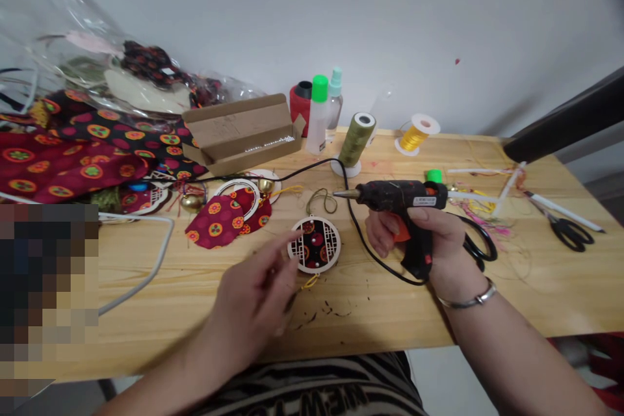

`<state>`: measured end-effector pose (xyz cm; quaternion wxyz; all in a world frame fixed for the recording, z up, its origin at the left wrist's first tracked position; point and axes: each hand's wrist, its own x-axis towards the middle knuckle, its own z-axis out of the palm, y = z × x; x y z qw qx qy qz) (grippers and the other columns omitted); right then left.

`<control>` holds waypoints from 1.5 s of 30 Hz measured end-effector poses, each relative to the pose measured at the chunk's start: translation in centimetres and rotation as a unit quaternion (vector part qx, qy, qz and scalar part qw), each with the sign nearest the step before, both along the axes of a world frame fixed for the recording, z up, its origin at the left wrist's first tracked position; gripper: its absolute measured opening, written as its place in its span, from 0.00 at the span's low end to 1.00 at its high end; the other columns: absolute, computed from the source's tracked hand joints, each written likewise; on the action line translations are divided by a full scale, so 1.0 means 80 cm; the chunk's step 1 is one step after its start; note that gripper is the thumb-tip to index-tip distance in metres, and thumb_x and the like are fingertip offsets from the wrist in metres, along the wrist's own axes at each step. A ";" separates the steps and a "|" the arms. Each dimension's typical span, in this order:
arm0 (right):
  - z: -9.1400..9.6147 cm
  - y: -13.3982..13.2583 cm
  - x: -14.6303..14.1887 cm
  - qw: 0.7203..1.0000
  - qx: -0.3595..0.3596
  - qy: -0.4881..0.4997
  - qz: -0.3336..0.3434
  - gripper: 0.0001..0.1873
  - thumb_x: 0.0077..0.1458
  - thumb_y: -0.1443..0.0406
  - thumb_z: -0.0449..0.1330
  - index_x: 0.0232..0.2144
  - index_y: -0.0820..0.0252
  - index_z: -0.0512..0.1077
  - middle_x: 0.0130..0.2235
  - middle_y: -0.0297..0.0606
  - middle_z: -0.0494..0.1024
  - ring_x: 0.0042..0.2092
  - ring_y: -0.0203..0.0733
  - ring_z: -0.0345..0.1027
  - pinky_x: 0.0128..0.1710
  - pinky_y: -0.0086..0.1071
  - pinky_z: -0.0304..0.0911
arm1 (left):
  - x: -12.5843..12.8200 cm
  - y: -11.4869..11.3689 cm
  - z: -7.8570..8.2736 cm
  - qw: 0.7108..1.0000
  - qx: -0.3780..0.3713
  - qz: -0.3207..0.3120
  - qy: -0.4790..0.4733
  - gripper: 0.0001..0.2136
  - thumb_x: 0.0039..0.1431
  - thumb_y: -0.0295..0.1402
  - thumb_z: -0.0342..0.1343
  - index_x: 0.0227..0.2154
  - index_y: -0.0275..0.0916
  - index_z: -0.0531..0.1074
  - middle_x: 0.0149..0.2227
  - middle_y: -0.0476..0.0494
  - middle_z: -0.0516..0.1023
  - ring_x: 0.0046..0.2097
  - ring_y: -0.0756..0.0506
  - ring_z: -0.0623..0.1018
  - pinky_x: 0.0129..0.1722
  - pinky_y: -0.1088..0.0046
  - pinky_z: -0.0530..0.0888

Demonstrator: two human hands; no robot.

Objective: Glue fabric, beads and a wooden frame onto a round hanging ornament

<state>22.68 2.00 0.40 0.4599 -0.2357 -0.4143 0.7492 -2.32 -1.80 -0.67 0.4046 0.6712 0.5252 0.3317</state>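
A black hot glue gun (392,195) with an orange trigger is in my right hand (433,234), its metal nozzle aimed left. My fingers wrap the handle, some of them at the trigger. My left hand (258,292) reaches to the left edge of a round ornament (336,244); its index finger and thumb are apart, with nothing visible between them. That ornament has a pale lattice frame over dark patterned fabric, with several small white beads down the middle. A green cord loop (322,201) lies above it and a yellow loop (309,283) below.
Left lie fabric pieces (214,224), a white ring (256,198), gold bells (194,200) and a white wire frame (163,260). Behind stand a cardboard box (238,123), bottles (318,123) and thread spools (358,140). The gun's black cable (358,231) crosses the table. Scissors (568,231) lie right.
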 end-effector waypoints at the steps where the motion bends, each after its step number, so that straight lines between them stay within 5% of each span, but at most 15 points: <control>1: 0.001 0.000 0.000 1.000 0.000 0.002 -0.001 0.10 0.47 0.60 0.59 0.23 0.63 0.70 0.22 0.39 0.70 0.25 0.41 0.65 0.24 0.32 0.59 | 0.000 0.006 0.009 0.988 -0.097 0.050 -0.105 0.13 0.57 0.30 0.53 0.46 0.42 0.72 0.20 0.54 0.66 0.21 0.53 0.65 0.20 0.79 0.62; 3: 0.001 -0.001 -0.001 1.000 0.003 0.005 -0.002 0.10 0.47 0.60 0.58 0.23 0.63 0.70 0.22 0.38 0.70 0.25 0.41 0.65 0.24 0.32 0.59 | 0.000 0.021 0.025 0.906 -0.270 0.121 -0.305 0.08 0.56 0.27 0.54 0.38 0.37 0.74 0.24 0.52 0.66 0.23 0.55 0.66 0.21 0.81 0.65; 5: 0.000 -0.001 -0.001 1.000 0.005 0.004 -0.002 0.10 0.47 0.60 0.58 0.23 0.63 0.70 0.22 0.38 0.69 0.25 0.40 0.65 0.24 0.33 0.60 | -0.001 0.033 0.035 0.824 -0.349 0.151 -0.420 0.07 0.56 0.22 0.50 0.32 0.31 0.74 0.25 0.48 0.66 0.25 0.54 0.68 0.22 0.81 0.68; 8: -0.001 0.000 0.000 1.000 0.008 -0.007 -0.006 0.11 0.47 0.60 0.59 0.23 0.63 0.70 0.22 0.38 0.70 0.25 0.40 0.65 0.26 0.33 0.61 | -0.003 0.042 0.038 0.777 -0.369 0.174 -0.479 0.11 0.57 0.16 0.45 0.32 0.27 0.73 0.27 0.45 0.68 0.27 0.53 0.72 0.24 0.80 0.73; 15: 0.011 -0.008 0.002 0.993 0.031 -0.106 -0.040 0.08 0.47 0.63 0.60 0.25 0.63 0.74 0.25 0.39 0.73 0.33 0.45 0.70 0.31 0.34 0.61 | 0.001 0.056 0.032 0.766 -0.371 0.216 -0.479 0.12 0.61 0.17 0.44 0.34 0.26 0.73 0.24 0.45 0.72 0.23 0.56 0.74 0.23 0.85 0.75; 20: 0.012 -0.013 0.006 0.987 0.036 -0.158 -0.026 0.09 0.49 0.62 0.61 0.29 0.64 0.76 0.28 0.41 0.76 0.31 0.43 0.69 0.29 0.33 0.60 | 0.002 0.067 0.027 0.755 -0.389 0.148 -0.507 0.15 0.64 0.27 0.45 0.22 0.32 0.69 0.17 0.54 0.62 0.14 0.59 0.62 0.10 0.89 0.61; 25: 0.009 -0.014 0.003 0.986 0.028 -0.157 -0.057 0.09 0.48 0.63 0.60 0.27 0.64 0.75 0.28 0.41 0.75 0.31 0.44 0.69 0.32 0.35 0.62 | 0.000 0.067 0.018 0.775 -0.374 0.100 -0.500 0.17 0.59 0.33 0.52 0.16 0.35 0.62 0.15 0.56 0.54 0.14 0.58 0.55 0.11 0.86 0.54; 34: 0.057 -0.004 0.000 0.951 0.044 -0.305 -0.031 0.07 0.50 0.63 0.60 0.28 0.60 0.75 0.26 0.37 0.73 0.27 0.39 0.61 0.29 0.33 0.59 | 0.000 0.064 0.013 0.780 -0.339 0.072 -0.521 0.07 0.55 0.29 0.58 0.25 0.34 0.67 0.22 0.54 0.60 0.20 0.57 0.61 0.17 0.86 0.59; 41: 0.031 -0.010 -0.008 0.947 0.041 -0.308 -0.082 0.09 0.51 0.61 0.58 0.27 0.60 0.75 0.26 0.37 0.71 0.27 0.38 0.61 0.30 0.32 0.59 | 0.000 0.065 0.006 0.784 -0.320 0.049 -0.529 0.05 0.48 0.23 0.63 0.24 0.33 0.71 0.24 0.50 0.69 0.24 0.57 0.67 0.20 0.85 0.65; 45: 0.024 -0.013 -0.003 0.949 0.061 -0.309 -0.029 0.12 0.50 0.57 0.60 0.24 0.60 0.74 0.24 0.35 0.69 0.25 0.36 0.58 0.29 0.32 0.59 | -0.002 0.066 0.007 0.788 -0.313 0.061 -0.527 0.03 0.46 0.22 0.64 0.25 0.32 0.75 0.25 0.48 0.73 0.25 0.56 0.71 0.22 0.85 0.69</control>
